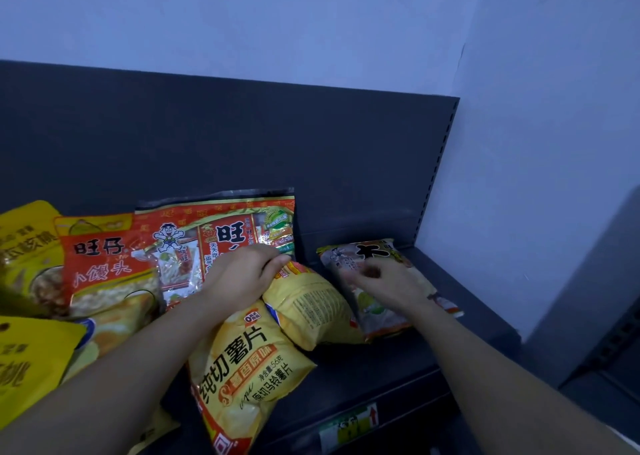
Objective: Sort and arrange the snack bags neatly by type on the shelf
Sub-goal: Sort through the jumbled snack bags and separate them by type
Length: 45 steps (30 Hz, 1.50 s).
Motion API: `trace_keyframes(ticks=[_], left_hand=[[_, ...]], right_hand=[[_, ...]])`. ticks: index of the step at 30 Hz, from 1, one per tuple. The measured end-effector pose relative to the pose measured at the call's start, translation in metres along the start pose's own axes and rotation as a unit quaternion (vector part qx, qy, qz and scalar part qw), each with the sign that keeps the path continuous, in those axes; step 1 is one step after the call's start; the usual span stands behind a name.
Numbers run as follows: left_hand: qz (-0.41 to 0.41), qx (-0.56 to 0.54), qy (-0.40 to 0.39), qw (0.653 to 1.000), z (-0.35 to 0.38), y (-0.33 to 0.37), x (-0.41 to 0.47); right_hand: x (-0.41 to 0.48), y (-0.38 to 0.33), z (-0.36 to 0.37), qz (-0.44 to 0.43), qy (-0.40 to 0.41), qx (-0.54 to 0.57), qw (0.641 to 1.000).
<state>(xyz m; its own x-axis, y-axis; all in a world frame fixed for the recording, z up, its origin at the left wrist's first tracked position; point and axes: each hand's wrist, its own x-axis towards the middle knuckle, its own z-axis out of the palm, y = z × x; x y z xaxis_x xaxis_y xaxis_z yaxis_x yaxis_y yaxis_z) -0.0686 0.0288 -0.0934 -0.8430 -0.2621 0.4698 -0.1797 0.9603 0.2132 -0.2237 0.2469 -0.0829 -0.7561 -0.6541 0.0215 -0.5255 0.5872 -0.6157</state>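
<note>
Two yellow potato chip bags lie mid-shelf: one face up at the front, one back side up behind it. My left hand grips the top edge of the back-side-up chip bag. My right hand rests on a grey-brown rice cracker bag lying flat at the right, fingers spread. A large red rice cracker bag leans on the back panel. A red small-bun bag stands to its left.
Yellow walnut bags sit at the far left, one at the back and one at the front. The dark shelf has a price-tag strip on its front edge. A pale wall closes off the right side.
</note>
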Motion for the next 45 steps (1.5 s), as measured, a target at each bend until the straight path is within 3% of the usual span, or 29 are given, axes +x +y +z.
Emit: trace_keyframes(ticks=[2, 4, 9, 13, 18, 21, 26, 30, 32, 35, 39, 45], left_hand=[[-0.011, 0.005, 0.026, 1.0, -0.005, -0.003, -0.003], [-0.028, -0.001, 0.039, 0.999, -0.013, -0.006, -0.009], [-0.081, -0.009, 0.012, 0.997, -0.03, -0.022, -0.028], [-0.092, -0.151, -0.049, 0.983, -0.059, -0.034, -0.036], [-0.13, -0.304, -0.31, 0.892, -0.092, -0.068, -0.058], [-0.133, -0.328, -0.351, 0.867, -0.097, -0.076, -0.069], [-0.125, -0.385, -0.268, 0.874, -0.106, -0.071, -0.077], [-0.164, -0.461, -0.126, 0.863, -0.131, -0.074, -0.08], [-0.204, -0.515, -0.027, 0.832, -0.145, -0.073, -0.081], [-0.273, -0.528, 0.062, 0.802, -0.158, -0.07, -0.089], [-0.367, -0.549, 0.118, 0.742, -0.172, -0.069, -0.116], [-0.463, -0.56, 0.158, 0.668, -0.212, -0.086, -0.178]], right_hand=[[-0.003, -0.03, 0.008, -0.019, -0.14, 0.099, 0.985], [-0.003, -0.05, 0.018, -0.026, -0.251, 0.068, 0.965], [0.001, -0.072, 0.042, -0.043, -0.356, -0.061, 0.932], [0.007, -0.078, 0.062, -0.041, -0.325, -0.12, 0.937], [0.003, -0.082, 0.064, -0.044, -0.243, -0.076, 0.966], [-0.003, -0.079, 0.056, -0.015, -0.213, -0.013, 0.977], [-0.013, -0.085, 0.042, 0.053, -0.177, 0.115, 0.976], [-0.027, -0.105, 0.025, 0.046, -0.137, 0.284, 0.948], [-0.031, -0.119, 0.02, 0.037, -0.114, 0.368, 0.922], [-0.033, -0.153, 0.031, 0.004, -0.154, 0.432, 0.888], [-0.043, -0.195, 0.062, -0.033, -0.15, 0.468, 0.87], [-0.061, -0.248, 0.114, -0.09, -0.176, 0.439, 0.876]])
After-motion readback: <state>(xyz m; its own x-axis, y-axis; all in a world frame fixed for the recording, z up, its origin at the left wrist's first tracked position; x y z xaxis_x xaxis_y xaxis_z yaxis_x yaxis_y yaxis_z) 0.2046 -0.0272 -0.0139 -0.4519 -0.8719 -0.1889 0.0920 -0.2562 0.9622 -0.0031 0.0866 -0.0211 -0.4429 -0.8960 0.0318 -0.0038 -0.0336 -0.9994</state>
